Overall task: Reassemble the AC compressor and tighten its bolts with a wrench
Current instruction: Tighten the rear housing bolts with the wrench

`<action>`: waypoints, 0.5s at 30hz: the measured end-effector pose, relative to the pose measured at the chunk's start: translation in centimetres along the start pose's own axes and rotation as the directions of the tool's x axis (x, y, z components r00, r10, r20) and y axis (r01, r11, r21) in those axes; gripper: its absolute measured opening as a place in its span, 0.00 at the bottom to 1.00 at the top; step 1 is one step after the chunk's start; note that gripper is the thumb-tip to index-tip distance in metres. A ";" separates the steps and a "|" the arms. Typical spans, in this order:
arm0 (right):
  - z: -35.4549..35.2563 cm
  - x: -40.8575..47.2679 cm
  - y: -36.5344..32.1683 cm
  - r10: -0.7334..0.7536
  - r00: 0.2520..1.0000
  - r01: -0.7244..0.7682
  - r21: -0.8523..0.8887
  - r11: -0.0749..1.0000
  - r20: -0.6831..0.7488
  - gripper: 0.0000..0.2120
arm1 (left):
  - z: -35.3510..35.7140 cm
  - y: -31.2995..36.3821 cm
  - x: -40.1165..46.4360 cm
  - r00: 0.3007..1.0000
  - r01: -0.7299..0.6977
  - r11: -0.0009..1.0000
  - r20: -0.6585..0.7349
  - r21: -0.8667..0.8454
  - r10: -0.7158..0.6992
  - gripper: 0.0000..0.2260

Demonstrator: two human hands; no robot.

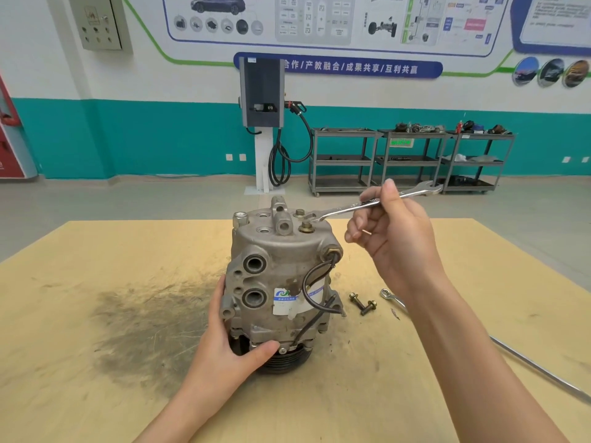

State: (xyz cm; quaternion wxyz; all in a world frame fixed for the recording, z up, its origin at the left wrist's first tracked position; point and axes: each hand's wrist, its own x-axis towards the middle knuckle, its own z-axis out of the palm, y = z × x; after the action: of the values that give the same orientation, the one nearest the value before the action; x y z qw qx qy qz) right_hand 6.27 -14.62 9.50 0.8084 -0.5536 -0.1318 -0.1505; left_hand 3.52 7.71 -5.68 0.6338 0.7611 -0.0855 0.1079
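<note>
Fingers of the right hand (391,231) are clamped on the shank of a polished open-ended wrench (372,201), thumb on top, so that its near jaw sits at the brass-coloured bolt (306,226) standing proud of the compressor's end cover; whether the jaw is fully seated on the hexagon we cannot tell. A second bolt (300,213) rises just behind it. The left hand (230,340) is wrapped round the lower body of the AC compressor (281,282), thumb pressed across its front just above the ribbed black pulley (286,359) on which the unit stands upright, near the middle of the table (80,314) and closer to its far edge. We judge the step in hand to be the tightening of the cover bolts: the next move calls for squaring the jaw on the flats, then swinging the handle while the left hand resists the turning. The housing is dull, pitted cast aluminium with two round ports, a white label and a looping black cable. Two loose bolts (363,303) and a second, ring-ended wrench (391,297) lie on the scuffed yellowish tabletop to the right of the compressor, so more fasteners seem to remain; a dark greasy smear marks the wood towards the left edge.
</note>
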 end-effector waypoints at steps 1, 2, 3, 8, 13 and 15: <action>0.0 0.1 0.1 0.037 0.999 -0.037 0.027 0.999 0.017 0.18 | 0.0 -0.1 0.0 1.000 -0.001 1.000 -0.003 0.002 0.001 0.49; 0.0 0.1 0.2 0.068 0.997 -0.070 0.050 0.996 0.036 0.18 | 0.0 -0.1 0.0 1.000 -0.003 1.000 -0.006 0.002 0.003 0.48; 0.0 0.1 0.3 0.093 0.994 -0.097 0.065 0.993 0.056 0.17 | 0.0 -0.2 0.0 1.000 -0.005 1.000 -0.007 -0.001 0.005 0.48; 0.0 0.1 0.6 0.107 0.990 -0.112 0.055 0.992 0.087 0.17 | 0.0 -0.3 0.0 1.000 -0.009 1.000 -0.006 -0.008 0.009 0.49; -0.3 0.4 0.6 0.096 0.994 -0.100 0.091 0.991 0.051 0.18 | -0.1 -0.4 0.0 1.000 -0.015 1.000 0.011 0.002 0.015 0.52; -0.3 0.4 0.7 0.080 0.996 -0.084 0.074 0.994 0.048 0.18 | -0.2 -0.5 0.0 1.000 -0.020 1.000 0.021 0.003 0.020 0.55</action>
State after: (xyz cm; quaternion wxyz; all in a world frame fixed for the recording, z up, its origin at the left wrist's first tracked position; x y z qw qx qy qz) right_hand 6.91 -14.72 8.92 0.8313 -0.5306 -0.1326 -0.0995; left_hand 3.67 7.96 -6.15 0.6307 0.7623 -0.0994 0.1062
